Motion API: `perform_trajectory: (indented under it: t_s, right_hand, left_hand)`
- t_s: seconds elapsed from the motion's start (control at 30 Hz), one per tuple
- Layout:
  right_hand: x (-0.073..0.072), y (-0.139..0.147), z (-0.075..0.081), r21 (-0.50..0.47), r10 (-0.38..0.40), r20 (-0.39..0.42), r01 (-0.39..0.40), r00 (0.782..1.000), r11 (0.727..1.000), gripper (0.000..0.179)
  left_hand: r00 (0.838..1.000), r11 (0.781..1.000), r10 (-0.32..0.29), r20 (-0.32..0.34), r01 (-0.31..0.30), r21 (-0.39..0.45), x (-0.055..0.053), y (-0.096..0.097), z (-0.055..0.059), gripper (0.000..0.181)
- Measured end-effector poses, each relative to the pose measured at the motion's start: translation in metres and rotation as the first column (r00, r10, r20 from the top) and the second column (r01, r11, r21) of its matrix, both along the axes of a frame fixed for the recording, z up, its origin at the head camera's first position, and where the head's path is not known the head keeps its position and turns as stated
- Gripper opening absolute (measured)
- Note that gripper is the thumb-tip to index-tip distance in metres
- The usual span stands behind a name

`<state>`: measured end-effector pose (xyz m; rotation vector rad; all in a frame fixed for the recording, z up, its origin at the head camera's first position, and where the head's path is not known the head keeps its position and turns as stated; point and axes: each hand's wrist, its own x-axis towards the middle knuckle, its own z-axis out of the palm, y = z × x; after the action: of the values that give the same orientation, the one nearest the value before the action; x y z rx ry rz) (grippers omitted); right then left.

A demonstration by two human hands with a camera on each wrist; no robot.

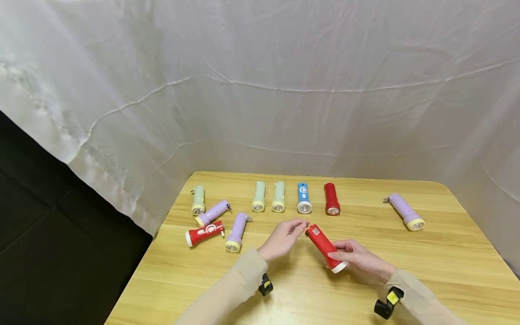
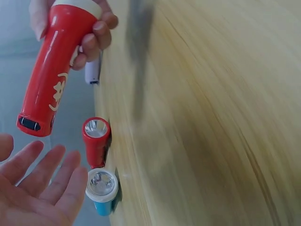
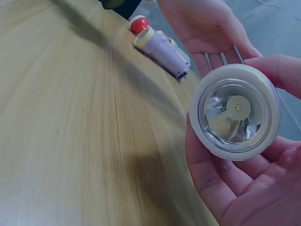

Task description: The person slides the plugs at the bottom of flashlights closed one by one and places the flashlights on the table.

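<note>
A red flashlight [image 1: 322,243] with a white rim is held above the table by my right hand [image 1: 357,258], whose fingers and thumb wrap round its head end. In the right wrist view the flashlight's clear lens [image 3: 237,113] faces the camera. Its tail end, with a small black slot, points toward my left hand [image 1: 284,238]. Fingers spread and loosely extended, the left hand [image 2: 42,188] is just beside that tail and holds nothing. In the head view the fingertips look very close to it; the left wrist view shows a small gap.
Along the back lie pale green flashlights [image 1: 258,197], a blue flashlight [image 1: 304,197] and another red flashlight [image 1: 331,199]. A lilac flashlight [image 1: 403,211] with prongs out lies right. Grouped left are lilac flashlights [image 1: 237,232], a green one [image 1: 198,200] and a red one [image 1: 204,233]. Grey cloth [image 1: 325,113] hangs behind.
</note>
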<state>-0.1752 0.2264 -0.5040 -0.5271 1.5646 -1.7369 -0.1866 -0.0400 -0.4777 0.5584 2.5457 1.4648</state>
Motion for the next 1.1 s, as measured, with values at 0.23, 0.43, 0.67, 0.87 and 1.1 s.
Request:
perform_trajectory:
  t_s: [0.23, 0.43, 0.67, 0.87, 1.1]
  right_hand:
    - [0.000, 0.007, -0.001, -0.029, -0.056, 0.085, 0.059, 0.995, 0.998, 0.028]
    - [-0.003, 0.017, 0.000, -0.077, -0.070, 0.132, 0.081, 0.989, 0.994, 0.025]
    - [-0.006, 0.029, 0.003, -0.109, -0.140, 0.191, 0.163, 0.971, 0.981, 0.020]
    - [-0.011, 0.039, 0.005, -0.136, -0.157, 0.178, 0.182, 0.971, 0.974, 0.028]
    - [-0.020, 0.052, 0.014, 0.000, -0.258, 0.107, 0.259, 0.960, 0.966, 0.027]
  left_hand:
    - [0.993, 0.984, -0.032, -0.114, 0.011, -0.180, 0.001, -0.002, -0.001, 0.042]
    - [0.970, 0.945, -0.074, -0.232, -0.006, -0.327, 0.003, -0.003, -0.003, 0.041]
    - [0.942, 0.902, -0.101, -0.319, -0.049, -0.429, 0.004, -0.006, -0.003, 0.041]
    - [0.910, 0.861, -0.152, -0.386, -0.070, -0.504, 0.003, -0.008, -0.005, 0.040]
    - [0.862, 0.790, -0.227, -0.453, -0.109, -0.604, 0.005, -0.008, -0.007, 0.036]
